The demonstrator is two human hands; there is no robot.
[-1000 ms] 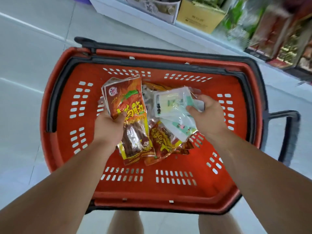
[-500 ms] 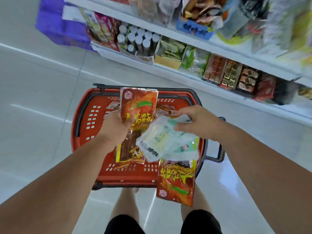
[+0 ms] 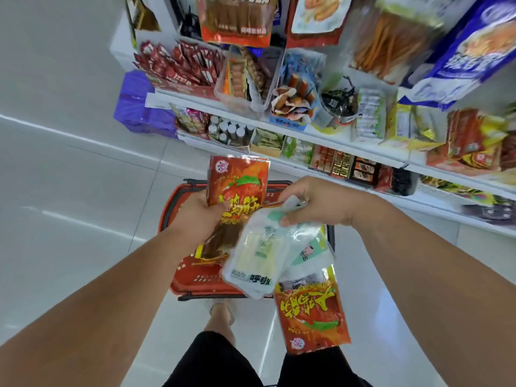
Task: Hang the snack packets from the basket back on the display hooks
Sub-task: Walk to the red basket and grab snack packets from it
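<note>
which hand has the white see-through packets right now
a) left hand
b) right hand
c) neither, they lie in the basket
b: the right hand pinches the white packets near their top edge, so they hang above the basket, while the left hand grips a red packet.

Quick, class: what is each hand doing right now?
Left hand: closed, gripping one red snack packet.
Right hand: closed, pinching white packets and a hanging red packet.
</note>
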